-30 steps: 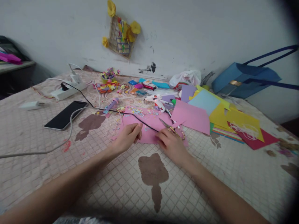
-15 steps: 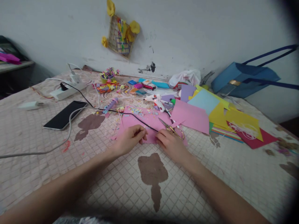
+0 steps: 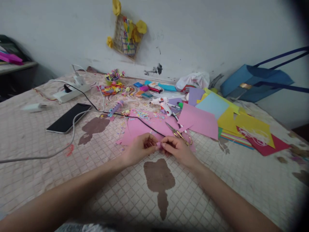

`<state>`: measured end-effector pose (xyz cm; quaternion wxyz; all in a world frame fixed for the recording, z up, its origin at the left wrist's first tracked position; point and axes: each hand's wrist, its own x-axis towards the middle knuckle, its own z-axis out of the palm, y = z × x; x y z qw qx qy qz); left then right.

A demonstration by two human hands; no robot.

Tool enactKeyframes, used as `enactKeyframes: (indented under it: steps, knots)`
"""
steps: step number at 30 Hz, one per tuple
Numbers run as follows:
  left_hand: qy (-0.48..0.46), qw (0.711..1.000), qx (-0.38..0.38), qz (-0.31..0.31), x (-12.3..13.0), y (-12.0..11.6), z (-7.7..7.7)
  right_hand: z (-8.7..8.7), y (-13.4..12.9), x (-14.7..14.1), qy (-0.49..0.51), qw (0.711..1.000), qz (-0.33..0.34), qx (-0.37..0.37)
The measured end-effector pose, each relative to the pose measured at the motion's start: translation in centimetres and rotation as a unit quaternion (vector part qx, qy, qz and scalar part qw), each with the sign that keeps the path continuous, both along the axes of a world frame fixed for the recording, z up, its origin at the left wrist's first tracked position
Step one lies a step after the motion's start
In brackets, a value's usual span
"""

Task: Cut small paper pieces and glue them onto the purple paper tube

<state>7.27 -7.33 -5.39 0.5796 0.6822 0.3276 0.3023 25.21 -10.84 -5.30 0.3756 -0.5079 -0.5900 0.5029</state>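
Both hands meet over the near edge of a pink paper sheet [image 3: 145, 127]. My left hand [image 3: 142, 146] is closed in a pinch on a small pink paper piece [image 3: 158, 145]. From the other side, the fingertips of my right hand [image 3: 177, 148] pinch the same piece; its exact shape is too small to make out. Gold-handled scissors [image 3: 180, 133] lie just behind my right hand. A black cord [image 3: 145, 122] runs across the sheet towards my fingers. Tiny paper scraps [image 3: 141, 114] and a white glue gun [image 3: 165, 104] are farther back.
On the left lie a tablet-like black device [image 3: 69, 118], a grey cable [image 3: 72, 135] and a power strip [image 3: 70, 93]. Coloured paper sheets [image 3: 200, 119] spread to the right, before a blue bag [image 3: 256, 82]. A purple stick [image 3: 116, 108] rests behind my left hand.
My hands have come together, and a small pink paper piece now shows between their fingertips. The right hand has left the spot by the cord. The view has shifted slightly.
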Motion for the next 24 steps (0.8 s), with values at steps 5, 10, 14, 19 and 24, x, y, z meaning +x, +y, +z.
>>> enactKeyframes:
  steps: [5, 10, 14, 19, 24]
  knots:
    - [0.008, 1.0, 0.017, 0.013, 0.1, 0.0, -0.3, -0.4, -0.4, -0.7, 0.11, 0.992, -0.009, -0.056]
    - [0.048, 0.99, 0.122, 0.044, -0.2, -0.3, 0.5, -0.3, -0.6, -0.9, 0.189, 0.969, -0.031, -0.156]
    - [0.032, 0.963, 0.268, 0.026, -0.4, -0.7, 1.0, -0.1, -0.7, -0.7, 0.234, 0.947, -0.012, -0.221]
    - [0.014, 0.961, 0.277, 0.002, -0.3, -0.7, 0.6, 0.2, -0.7, -0.5, 0.251, 0.947, -0.029, -0.201]
    - [0.022, 0.972, 0.234, -0.014, -0.3, -0.7, 0.4, 0.5, -0.9, -0.6, 0.217, 0.958, -0.029, -0.185]
